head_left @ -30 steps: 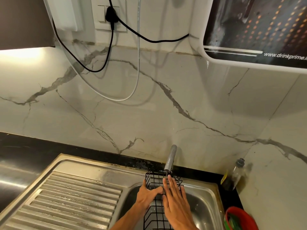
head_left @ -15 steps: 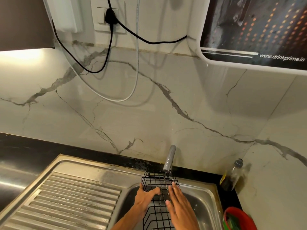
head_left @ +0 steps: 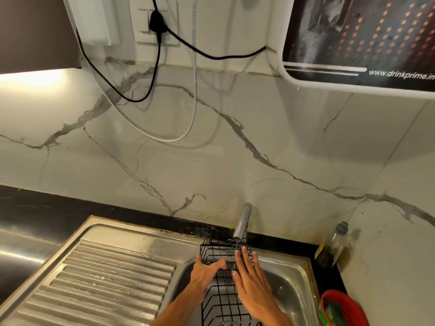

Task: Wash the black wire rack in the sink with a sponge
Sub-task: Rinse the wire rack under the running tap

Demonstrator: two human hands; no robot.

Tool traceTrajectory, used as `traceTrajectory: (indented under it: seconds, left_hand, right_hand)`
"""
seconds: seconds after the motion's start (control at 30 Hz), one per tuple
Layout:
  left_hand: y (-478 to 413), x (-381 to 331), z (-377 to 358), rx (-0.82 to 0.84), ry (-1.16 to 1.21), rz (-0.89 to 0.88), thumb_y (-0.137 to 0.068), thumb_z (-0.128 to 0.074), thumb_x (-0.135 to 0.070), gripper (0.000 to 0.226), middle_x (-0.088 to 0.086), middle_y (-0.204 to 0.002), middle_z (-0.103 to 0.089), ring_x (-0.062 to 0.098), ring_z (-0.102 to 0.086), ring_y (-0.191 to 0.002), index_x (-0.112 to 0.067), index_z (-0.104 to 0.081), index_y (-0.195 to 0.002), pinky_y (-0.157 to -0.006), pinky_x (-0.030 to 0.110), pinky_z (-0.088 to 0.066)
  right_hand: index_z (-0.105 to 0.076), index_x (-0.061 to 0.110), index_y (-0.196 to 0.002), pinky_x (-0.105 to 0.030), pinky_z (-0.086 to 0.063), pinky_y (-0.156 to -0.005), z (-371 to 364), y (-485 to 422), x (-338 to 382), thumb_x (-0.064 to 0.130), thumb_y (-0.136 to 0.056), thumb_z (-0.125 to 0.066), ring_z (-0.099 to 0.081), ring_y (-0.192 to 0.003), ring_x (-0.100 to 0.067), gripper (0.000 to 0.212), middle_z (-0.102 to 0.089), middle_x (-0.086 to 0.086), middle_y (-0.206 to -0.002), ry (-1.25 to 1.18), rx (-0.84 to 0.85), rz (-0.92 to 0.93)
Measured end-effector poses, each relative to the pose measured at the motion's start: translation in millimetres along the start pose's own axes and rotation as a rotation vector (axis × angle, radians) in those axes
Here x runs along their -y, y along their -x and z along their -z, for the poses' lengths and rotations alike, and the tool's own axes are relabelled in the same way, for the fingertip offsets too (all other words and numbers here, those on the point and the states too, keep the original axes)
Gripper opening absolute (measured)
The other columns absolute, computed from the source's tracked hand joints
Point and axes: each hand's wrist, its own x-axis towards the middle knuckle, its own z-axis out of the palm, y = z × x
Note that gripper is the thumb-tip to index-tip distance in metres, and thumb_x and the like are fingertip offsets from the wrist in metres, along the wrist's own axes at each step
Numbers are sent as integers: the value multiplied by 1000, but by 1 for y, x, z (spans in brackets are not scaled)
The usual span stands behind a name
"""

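Observation:
The black wire rack (head_left: 220, 295) stands in the steel sink (head_left: 294, 278) under the tap (head_left: 242, 222), from which a thin stream of water runs. My left hand (head_left: 204, 276) grips the rack's left side, thumb across the wires. Flat against the rack's right side lies my right hand (head_left: 250, 283), its fingers straight and pointing up toward the tap. I see no sponge in either hand.
A ribbed steel drainboard (head_left: 106, 285) lies left of the basin. A dark bottle (head_left: 332, 248) stands at the back right corner, and a red bowl (head_left: 341, 307) with something green in it sits on the right counter. Cables hang on the marble wall.
My right hand slid down and up along the rack's wires. The left hand kept its grip and the rack shifted slightly under the tap.

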Motion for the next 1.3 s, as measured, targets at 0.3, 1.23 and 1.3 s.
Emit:
traceTrajectory:
  seconds: [0.3, 1.23, 1.3]
  left_hand:
    - [14, 10, -2, -41, 60, -12, -62, -88, -47, 129, 19, -159, -38, 36, -36, -145, -20, -12, -163, -117, 50, -34]
    - [38, -27, 35, 221, 80, 233, -89, -64, -61, 56, 16, -112, -63, 32, -64, -103, -12, -62, -115, -93, 49, -57]
    - [42, -22, 30, 224, 67, 181, -91, -56, -66, 61, 15, -112, -68, 31, -65, -104, -12, -65, -118, -91, 48, -56]
  right_hand:
    - [19, 38, -150, -42, 9, -122, -12, 20, -10, 60, -96, -3, 36, -139, -8, 62, 39, 20, -149, 2, -10, -8]
    - [-59, 39, -127, -38, -60, -76, 51, 54, -3, 65, -79, -67, -53, -122, -18, 55, -57, 6, -134, -1343, -31, -343]
    - [-60, 39, -116, -38, -54, -83, 57, 52, 0, 60, -84, -62, -53, -118, -14, 38, -58, 9, -128, -1250, -54, -411]
